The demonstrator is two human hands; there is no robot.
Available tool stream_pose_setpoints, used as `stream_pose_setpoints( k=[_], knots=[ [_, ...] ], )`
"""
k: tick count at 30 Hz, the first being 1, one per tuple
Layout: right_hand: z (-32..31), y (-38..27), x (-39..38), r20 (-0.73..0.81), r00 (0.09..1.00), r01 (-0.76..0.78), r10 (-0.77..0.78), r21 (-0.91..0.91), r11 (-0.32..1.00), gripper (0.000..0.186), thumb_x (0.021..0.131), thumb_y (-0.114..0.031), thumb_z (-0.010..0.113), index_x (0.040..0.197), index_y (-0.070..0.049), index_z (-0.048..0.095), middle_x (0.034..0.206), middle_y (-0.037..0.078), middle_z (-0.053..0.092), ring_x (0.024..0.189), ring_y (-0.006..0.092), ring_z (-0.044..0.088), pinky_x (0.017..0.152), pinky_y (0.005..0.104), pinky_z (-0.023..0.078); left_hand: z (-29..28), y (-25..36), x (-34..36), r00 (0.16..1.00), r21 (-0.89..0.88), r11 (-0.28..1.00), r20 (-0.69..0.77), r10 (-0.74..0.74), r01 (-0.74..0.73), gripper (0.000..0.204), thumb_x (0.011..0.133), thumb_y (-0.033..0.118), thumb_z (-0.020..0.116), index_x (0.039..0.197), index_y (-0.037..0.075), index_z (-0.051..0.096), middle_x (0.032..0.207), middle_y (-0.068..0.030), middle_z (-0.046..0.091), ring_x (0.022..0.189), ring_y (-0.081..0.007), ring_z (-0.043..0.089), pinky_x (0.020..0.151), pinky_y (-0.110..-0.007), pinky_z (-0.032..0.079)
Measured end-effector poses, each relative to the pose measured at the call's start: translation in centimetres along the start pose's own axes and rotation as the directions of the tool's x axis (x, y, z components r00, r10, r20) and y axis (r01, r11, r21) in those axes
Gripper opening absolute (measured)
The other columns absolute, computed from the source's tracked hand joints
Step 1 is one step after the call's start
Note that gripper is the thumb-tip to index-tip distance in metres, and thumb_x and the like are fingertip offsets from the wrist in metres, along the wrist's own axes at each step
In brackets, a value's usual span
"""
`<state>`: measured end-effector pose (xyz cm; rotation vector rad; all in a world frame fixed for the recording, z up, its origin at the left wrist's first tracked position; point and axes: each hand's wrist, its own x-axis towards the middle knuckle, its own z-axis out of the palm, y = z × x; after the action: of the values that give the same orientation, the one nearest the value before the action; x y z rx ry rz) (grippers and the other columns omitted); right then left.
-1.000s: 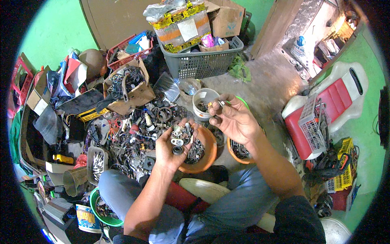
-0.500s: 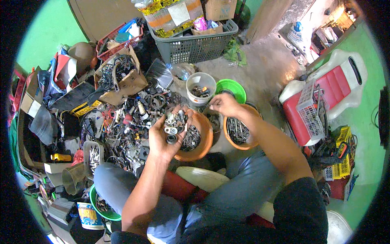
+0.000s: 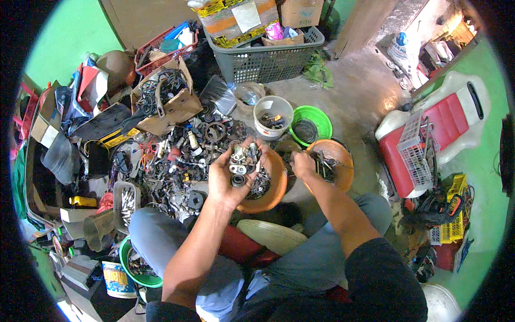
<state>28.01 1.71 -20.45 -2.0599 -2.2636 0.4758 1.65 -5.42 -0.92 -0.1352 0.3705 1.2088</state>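
My left hand (image 3: pixel 221 185) is cupped palm-up and holds several small metal parts (image 3: pixel 237 168), among them a light flat piece with holes and a dark round ring (image 3: pixel 238 181). Behind it, partly hidden, sits an orange basin (image 3: pixel 280 185) with dark small metal pieces inside. My right hand (image 3: pixel 303 164) has its fingers drawn together at the left rim of a second orange basin (image 3: pixel 346 170), which contains long dark metal pieces (image 3: pixel 326 167). Its fingertips are over a dark container between the two basins; anything between them is too small to make out.
A heap of mixed mechanical parts (image 3: pixel 177 161) spreads to the left. Beyond my hands stand a white bucket (image 3: pixel 272 118) and a green basin (image 3: pixel 321 124). A grey crate (image 3: pixel 268 61) stands at the back, a red-and-white seat (image 3: pixel 424 139) at the right.
My right hand has moved down and nearer, from beside the white bucket to the right orange basin's rim. My left hand still holds the metal parts. The whole view has shifted slightly.
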Motion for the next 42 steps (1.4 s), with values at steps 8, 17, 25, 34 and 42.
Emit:
stream_pose_setpoints(
  k=[8, 17, 25, 34, 42],
  knots=[
    [-8.3, -5.6, 3.9, -0.447, 0.894, 0.195, 0.014, 0.418, 0.887, 0.018, 0.087, -0.018, 0.068, 0.095, -0.002, 0.068, 0.088, 0.021, 0.071, 0.085, 0.0390, 0.070, 0.074, 0.0463, 0.055, 0.7, 0.7, -1.0, 0.998, -0.055, 0.998, 0.065, 0.019, -0.015, 0.048, 0.105, 0.024, 0.030, 0.141, -0.006, 0.041, 0.139, -0.0251, 0.052, 0.133, -0.0416, 0.047, 0.112, -0.051, 0.042],
    [-23.4, -17.9, -5.4, -0.601, 0.743, 0.629, -0.294, 0.476, 0.614, 0.013, 0.089, -0.009, 0.069, 0.099, -0.001, 0.069, 0.089, 0.014, 0.070, 0.073, 0.0228, 0.069, 0.067, 0.0329, 0.053, 3.1, 0.8, -3.7, 0.999, -0.082, 0.996, 0.023, 0.034, -0.032, 0.052, 0.104, 0.027, 0.027, 0.139, -0.007, 0.044, 0.134, -0.0229, 0.057, 0.117, -0.0366, 0.059, 0.100, -0.045, 0.050],
    [-23.5, -19.0, -8.7, -0.418, 0.575, 0.818, -0.703, 0.268, 0.509, 0.021, 0.081, -0.003, 0.071, 0.103, -0.002, 0.069, 0.104, 0.011, 0.067, 0.099, 0.0314, 0.062, 0.092, 0.0414, 0.048, 2.0, 0.8, -4.2, 0.996, 0.012, 0.999, 0.082, 0.044, -0.046, 0.037, 0.104, 0.027, 0.036, 0.127, 0.010, 0.059, 0.117, -0.0062, 0.067, 0.103, -0.0196, 0.063, 0.096, -0.041, 0.050],
    [-21.7, -19.0, -8.9, -0.341, 0.638, 0.764, -0.690, 0.177, 0.620, 0.024, 0.081, -0.012, 0.071, 0.105, -0.006, 0.073, 0.107, 0.009, 0.061, 0.104, 0.0297, 0.058, 0.088, 0.0413, 0.050, 0.1, 0.2, -3.3, 0.999, 0.020, 1.000, 0.028, 0.017, -0.017, 0.034, 0.106, 0.028, 0.035, 0.119, 0.006, 0.058, 0.106, -0.0062, 0.068, 0.096, -0.0200, 0.067, 0.088, -0.041, 0.056],
    [-20.5, -18.6, -8.6, -0.360, 0.662, 0.745, -0.657, 0.222, 0.629, 0.018, 0.081, -0.011, 0.071, 0.096, -0.002, 0.071, 0.102, 0.012, 0.060, 0.099, 0.0317, 0.056, 0.087, 0.0418, 0.048, -0.6, -0.5, -2.0, 1.000, 0.050, 0.999, -0.028, 0.001, 0.001, 0.033, 0.106, 0.030, 0.034, 0.119, 0.010, 0.057, 0.104, -0.0062, 0.067, 0.093, -0.0171, 0.067, 0.082, -0.036, 0.057]
  ],
)
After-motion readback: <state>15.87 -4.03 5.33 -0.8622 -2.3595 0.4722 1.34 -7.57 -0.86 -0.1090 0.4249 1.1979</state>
